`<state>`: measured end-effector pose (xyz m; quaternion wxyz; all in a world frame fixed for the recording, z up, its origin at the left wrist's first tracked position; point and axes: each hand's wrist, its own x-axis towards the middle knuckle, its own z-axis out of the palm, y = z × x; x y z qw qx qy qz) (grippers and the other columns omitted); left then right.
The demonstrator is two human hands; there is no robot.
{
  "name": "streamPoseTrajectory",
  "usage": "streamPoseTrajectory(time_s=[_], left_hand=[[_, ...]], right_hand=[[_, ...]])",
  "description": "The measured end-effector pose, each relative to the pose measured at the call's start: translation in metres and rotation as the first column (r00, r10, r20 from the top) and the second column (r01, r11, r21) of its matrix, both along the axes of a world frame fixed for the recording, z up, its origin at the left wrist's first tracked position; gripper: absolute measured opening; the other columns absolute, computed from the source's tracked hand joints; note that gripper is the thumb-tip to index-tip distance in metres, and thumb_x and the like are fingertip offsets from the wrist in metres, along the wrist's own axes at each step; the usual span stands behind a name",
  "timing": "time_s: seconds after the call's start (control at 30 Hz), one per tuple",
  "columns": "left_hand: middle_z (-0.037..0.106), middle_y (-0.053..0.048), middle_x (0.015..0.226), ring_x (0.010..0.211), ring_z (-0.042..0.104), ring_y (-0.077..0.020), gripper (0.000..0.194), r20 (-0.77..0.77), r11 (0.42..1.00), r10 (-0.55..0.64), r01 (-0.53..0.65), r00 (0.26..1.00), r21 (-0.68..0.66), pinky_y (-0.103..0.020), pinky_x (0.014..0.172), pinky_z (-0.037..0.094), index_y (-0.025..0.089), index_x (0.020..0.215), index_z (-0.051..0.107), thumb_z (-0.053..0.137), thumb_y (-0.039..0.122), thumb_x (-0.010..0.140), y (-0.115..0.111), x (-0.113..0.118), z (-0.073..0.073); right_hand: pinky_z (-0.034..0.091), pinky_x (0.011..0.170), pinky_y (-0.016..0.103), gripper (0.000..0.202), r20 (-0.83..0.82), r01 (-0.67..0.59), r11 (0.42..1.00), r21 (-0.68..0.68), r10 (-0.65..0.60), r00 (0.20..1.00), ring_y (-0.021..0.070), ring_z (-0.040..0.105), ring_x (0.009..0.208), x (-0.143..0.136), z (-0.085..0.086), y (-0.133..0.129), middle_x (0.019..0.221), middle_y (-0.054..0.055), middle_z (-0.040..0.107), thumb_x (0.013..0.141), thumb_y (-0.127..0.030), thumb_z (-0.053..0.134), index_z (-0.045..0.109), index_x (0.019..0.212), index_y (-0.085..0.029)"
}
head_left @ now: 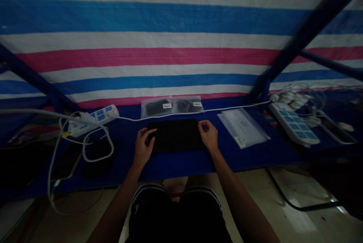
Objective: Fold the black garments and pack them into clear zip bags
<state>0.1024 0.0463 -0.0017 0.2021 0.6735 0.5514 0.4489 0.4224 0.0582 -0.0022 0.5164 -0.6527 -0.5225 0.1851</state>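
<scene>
A flat, dark rectangular piece that looks like folded black cloth point(177, 135) lies on the blue table in front of me. At its left edge is my left hand point(143, 146), forefinger and thumb apart and resting on the dark surface. My right hand point(209, 135) has its fingers closed at the upper right corner of the black cloth, thumb and forefinger pinching the edge. Just behind it lie two clear plastic bags, a left bag point(153, 107) and a right bag point(185, 105), each with dark contents and a white label.
Flat clear packets point(244, 126) with pale contents lie to the right. A white power strip point(104, 114) with a looping white cable point(98, 158) is at left; another power strip point(295, 124) and a phone point(336, 129) are at right. Blue frame bars point(309, 27) slant beside the striped sheet point(170, 59).
</scene>
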Motion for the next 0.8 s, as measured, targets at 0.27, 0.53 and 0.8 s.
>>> streamPoseTrajectory(time_s=[0.27, 0.53, 0.8], left_hand=[[0.056, -0.010, 0.123, 0.113, 0.061, -0.0247, 0.029, 0.000, 0.993, 0.093, -0.093, 0.996, 0.075, -0.041, 0.102, 0.053, 0.024, 0.115, 0.075, 0.051, 0.035, 0.103, -0.002, 0.001, 0.004], [0.061, -0.010, 0.140, 0.139, 0.053, -0.0265, 0.035, -0.294, 0.971, -0.139, 0.189, 0.945, 0.148, -0.049, 0.120, 0.041, 0.026, 0.133, 0.067, 0.043, 0.029, 0.108, -0.009, 0.038, 0.042], [0.042, -0.015, 0.166, 0.158, 0.031, -0.0350, 0.058, -0.588, 0.970, -0.217, 0.241, 0.779, -0.038, -0.059, 0.128, 0.027, 0.022, 0.158, 0.046, 0.055, 0.043, 0.104, 0.009, 0.059, 0.011]], right_hand=[[0.055, 0.073, 0.034, 0.030, -0.035, 0.040, 0.999, 0.012, -0.040, 0.999, 0.0228, 0.070, 0.077, 0.000, 0.002, -0.003, 0.092, 0.008, 0.076, 0.087, -0.047, 0.059, 0.070, 0.095, -0.020], [0.056, 0.069, 0.033, 0.033, -0.099, 0.038, 0.999, 0.035, -0.034, 0.994, 0.0224, 0.068, 0.081, 0.001, -0.001, -0.003, 0.095, 0.008, 0.074, 0.089, -0.049, 0.057, 0.069, 0.098, -0.019], [0.056, 0.068, 0.033, 0.034, -0.104, 0.024, 0.999, 0.031, -0.021, 0.994, 0.0232, 0.069, 0.080, 0.000, 0.000, -0.002, 0.090, 0.007, 0.074, 0.088, -0.051, 0.058, 0.069, 0.097, -0.020]])
